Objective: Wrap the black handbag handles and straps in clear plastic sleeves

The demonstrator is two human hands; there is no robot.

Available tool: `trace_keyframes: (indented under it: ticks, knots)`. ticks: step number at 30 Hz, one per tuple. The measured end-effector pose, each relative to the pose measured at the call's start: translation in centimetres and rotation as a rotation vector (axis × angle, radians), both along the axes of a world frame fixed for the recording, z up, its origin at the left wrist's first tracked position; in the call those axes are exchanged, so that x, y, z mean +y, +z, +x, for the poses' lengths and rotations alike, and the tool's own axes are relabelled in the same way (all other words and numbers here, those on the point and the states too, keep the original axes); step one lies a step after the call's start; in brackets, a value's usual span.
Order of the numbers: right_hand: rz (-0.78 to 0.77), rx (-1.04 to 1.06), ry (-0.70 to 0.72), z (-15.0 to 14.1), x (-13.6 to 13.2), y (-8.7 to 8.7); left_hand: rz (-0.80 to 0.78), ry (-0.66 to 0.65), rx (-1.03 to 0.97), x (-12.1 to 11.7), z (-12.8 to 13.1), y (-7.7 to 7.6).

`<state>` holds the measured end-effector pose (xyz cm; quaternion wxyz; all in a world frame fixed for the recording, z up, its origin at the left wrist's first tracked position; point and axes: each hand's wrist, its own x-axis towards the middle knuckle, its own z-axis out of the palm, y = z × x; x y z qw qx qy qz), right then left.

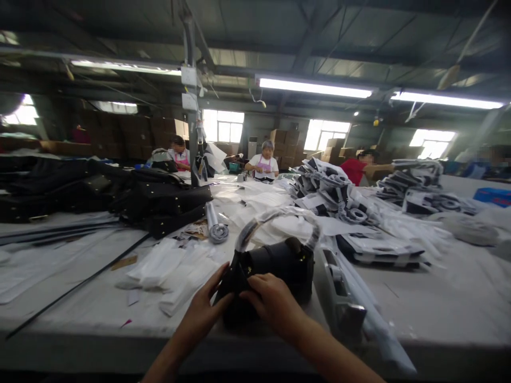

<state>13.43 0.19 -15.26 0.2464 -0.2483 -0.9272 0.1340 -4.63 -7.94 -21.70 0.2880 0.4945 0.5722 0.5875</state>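
Nearest the head camera, the left hand [207, 308] and the right hand [271, 303] meet on the near face of a small black handbag [279, 266]. The left hand's fingers curl around the bag's left corner, closed on it. The right hand lies over the front with fingers pressed against the material, gripping it too. Held from both sides, the bag sits steady and upright at the near edge of the desk [419, 314], its opening turned up. One curved handle [275, 221], wrapped in clear film, arches above it; the wrap seems there to guard the handle from scuffs.

Just left of the bag lies a loose heap of white paper packets [167, 271], too overlapped to count, within easy reach of the left hand. Beyond them is one grey roll [215, 226] on its side. At the far left, black bags [159, 202] are stacked together; I cannot tell how many. To the right, wrapped parts [347, 202] are piled in two mounds, and a flat wrapped stack [379, 247] lies near the bag.

Three people [263, 162] work at the far end, well apart from the hands.
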Motion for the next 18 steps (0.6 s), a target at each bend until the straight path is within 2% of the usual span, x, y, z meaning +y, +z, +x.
trace_keyframes:
  ticks: [3,6,8,10,12,13,16,18]
  knots:
    - [-0.136,0.187,0.064,1.3,0.4,-0.1,0.080,0.059,-0.085,-0.1,0.8,3.5]
    - [-0.314,0.465,0.040,3.1,1.1,1.8,0.194,0.054,-0.021,1.1,2.1,8.6]
    - [-0.539,0.680,0.000,3.8,2.0,3.9,0.208,-0.017,0.025,2.4,2.5,11.6]
    - [-0.836,0.896,0.040,3.8,3.3,6.1,0.175,-0.111,0.040,3.7,2.6,13.2]
    - [-1.053,1.073,0.121,3.5,4.8,8.3,0.153,-0.180,0.068,4.6,2.6,13.3]
    - [-1.099,1.140,0.145,3.2,5.5,9.2,0.154,-0.189,0.100,4.9,2.5,13.0]
    - [-1.097,1.239,0.127,2.5,7.3,11.1,0.168,-0.140,0.202,5.3,2.3,11.3]
    - [-1.042,1.248,0.115,2.4,7.8,11.2,0.169,-0.091,0.225,5.2,2.1,10.3]
